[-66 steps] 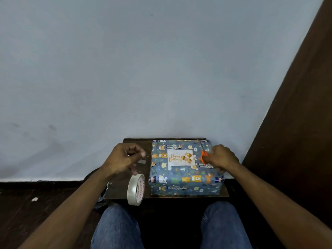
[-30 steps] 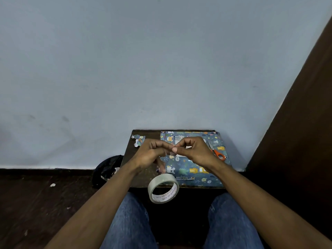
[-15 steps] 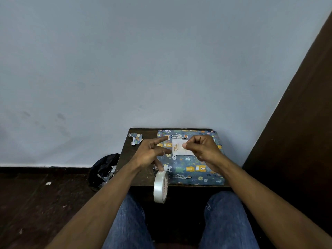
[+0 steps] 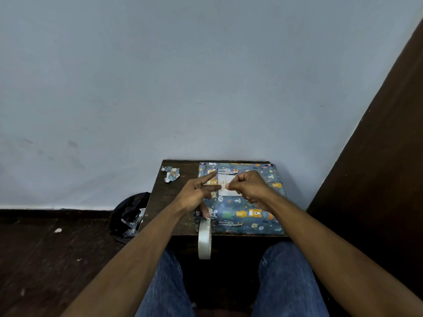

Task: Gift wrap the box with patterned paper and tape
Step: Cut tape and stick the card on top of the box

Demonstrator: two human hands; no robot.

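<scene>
The box (image 4: 247,216), wrapped in blue animal-patterned paper, lies flat on a small dark table (image 4: 164,202) with a white card (image 4: 225,180) on its top. My left hand (image 4: 196,193) hovers over the box's left edge with its index finger pointing at the card. The tape roll (image 4: 204,239) hangs edge-on from that hand's lowest finger, in front of the table edge. My right hand (image 4: 249,188) is over the box's middle, its fingers curled, its thumb and forefinger pinching beside the card. The clear tape strip itself is too faint to make out.
Torn paper scraps (image 4: 171,175) lie at the table's far left corner. A black bag (image 4: 129,216) with scraps sits on the dark floor to the left. A pale wall stands right behind the table and a brown wooden panel (image 4: 377,179) to the right. My knees are under the front edge.
My right hand left the box's right side and met the left hand over the card. The hands then drew slightly apart, and the tape roll swung round edge-on.
</scene>
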